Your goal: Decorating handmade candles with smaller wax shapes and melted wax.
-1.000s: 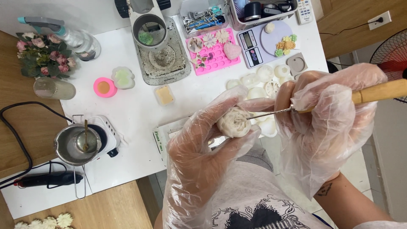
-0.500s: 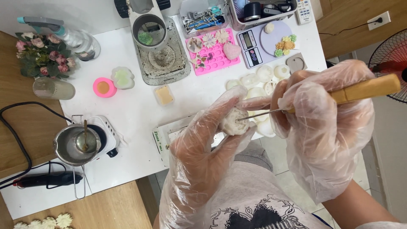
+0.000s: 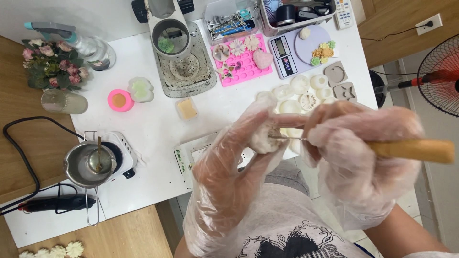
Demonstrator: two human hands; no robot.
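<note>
Both hands wear loose clear plastic gloves. My left hand (image 3: 229, 172) pinches a small white rose-shaped flower (image 3: 260, 139) between thumb and fingers above the table's front edge. My right hand (image 3: 356, 143) grips a wooden-handled tool (image 3: 413, 149) whose thin metal needle (image 3: 287, 138) lies level and touches the flower's right side. The flower is partly hidden behind my left fingers.
On the white table (image 3: 153, 124): a pink silicone mould (image 3: 241, 62), a small scale (image 3: 296, 48) with little flowers, several white moulded pieces (image 3: 301, 93), a metal pot (image 3: 88, 165) on a hot plate, a pink cup (image 3: 119, 100), a bouquet (image 3: 50, 67). A fan (image 3: 440, 74) stands right.
My right hand has dropped and rotated, so the wooden handle now lies level instead of pointing up-right. The needle stays at the flower, which my left hand has turned slightly.
</note>
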